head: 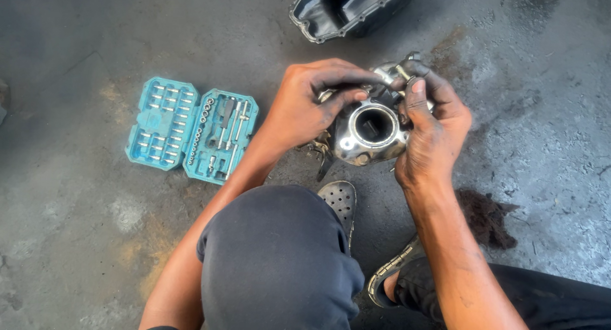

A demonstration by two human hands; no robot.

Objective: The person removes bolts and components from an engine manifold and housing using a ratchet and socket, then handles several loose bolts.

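A shiny metal engine housing point(369, 129) with a round central bore rests on the concrete floor in front of my knees. My left hand point(305, 107) grips its left and upper side, fingers curled over the top. My right hand point(433, 136) holds the right side, thumb and fingers pinching a small dark ring or seal point(407, 82) at the upper edge of the housing. Both hands are smeared with grease.
An open teal socket set case point(191, 129) with several sockets and bits lies on the floor to the left. A black oil pan point(347, 12) sits at the top. My knee point(280, 253) and sandals point(340, 199) are below. A dark oil stain point(487, 218) marks the floor on the right.
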